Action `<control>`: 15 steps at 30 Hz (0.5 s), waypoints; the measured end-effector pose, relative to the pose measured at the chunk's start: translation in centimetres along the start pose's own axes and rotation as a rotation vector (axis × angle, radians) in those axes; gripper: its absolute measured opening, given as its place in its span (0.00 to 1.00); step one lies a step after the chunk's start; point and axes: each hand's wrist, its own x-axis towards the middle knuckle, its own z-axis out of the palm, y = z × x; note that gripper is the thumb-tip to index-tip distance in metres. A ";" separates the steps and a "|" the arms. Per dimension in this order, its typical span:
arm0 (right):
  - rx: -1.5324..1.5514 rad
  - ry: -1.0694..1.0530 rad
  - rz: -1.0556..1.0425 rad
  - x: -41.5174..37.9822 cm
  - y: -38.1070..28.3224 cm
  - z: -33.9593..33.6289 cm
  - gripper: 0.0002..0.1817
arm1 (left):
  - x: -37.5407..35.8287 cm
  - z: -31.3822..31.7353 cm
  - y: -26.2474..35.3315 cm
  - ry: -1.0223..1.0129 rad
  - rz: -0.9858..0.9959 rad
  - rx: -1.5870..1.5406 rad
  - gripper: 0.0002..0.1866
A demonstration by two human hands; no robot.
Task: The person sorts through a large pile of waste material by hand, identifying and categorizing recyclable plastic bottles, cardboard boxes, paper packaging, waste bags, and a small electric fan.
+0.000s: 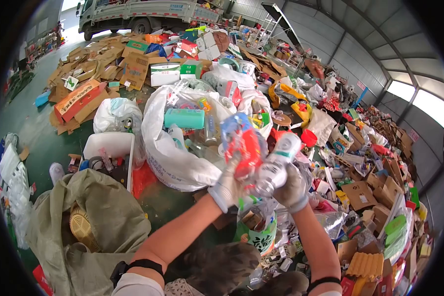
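My gloved left hand (pixel 227 186) is closed on a crumpled red and blue plastic wrapper (pixel 242 143), blurred by motion. In my gloved right hand (pixel 294 189) is a plastic bottle (pixel 276 166) with a white label, tilted with its clear end toward me. Both hands are close together in front of my knees. Just beyond them stands a large white woven sack (pixel 170 165) holding several bottles, among them a teal container (pixel 184 118). Below the hands is a green and white printed bag (pixel 254 236) with scraps inside.
At left lie a white plastic bin (pixel 108 144) with small items and an olive-green sack (pixel 98 207). Flattened cardboard (pixel 91 64) is heaped at the back, before a parked truck (pixel 148 12). Mixed waste (pixel 360 192) is piled along the right side.
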 end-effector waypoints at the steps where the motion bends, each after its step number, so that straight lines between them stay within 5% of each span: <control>1: 0.005 -0.049 0.104 3.7 0.7 0.2 0.32 | 1.7 -1.7 2.7 0.003 0.020 0.001 0.34; 3: -0.143 -0.067 0.181 10.1 2.5 1.4 0.33 | 5.8 -7.2 7.9 0.099 0.058 0.059 0.33; 5: -0.363 0.443 0.266 15.7 6.5 0.8 0.32 | 6.8 -10.9 11.6 0.357 0.139 0.091 0.33; 9: -0.596 0.235 0.195 15.7 10.7 0.8 0.35 | 3.0 -10.1 12.0 0.479 0.288 0.063 0.31; 11: -0.924 0.170 0.316 10.8 9.3 0.4 0.37 | 1.3 -9.0 10.5 0.567 0.431 0.154 0.29; 13: -1.382 0.071 0.217 5.0 7.2 -2.5 0.37 | 0.2 -10.8 9.0 0.568 0.513 0.261 0.28; 15: -1.530 0.096 0.270 -2.0 6.1 -8.4 0.35 | -1.4 -8.9 7.2 0.552 0.631 0.343 0.24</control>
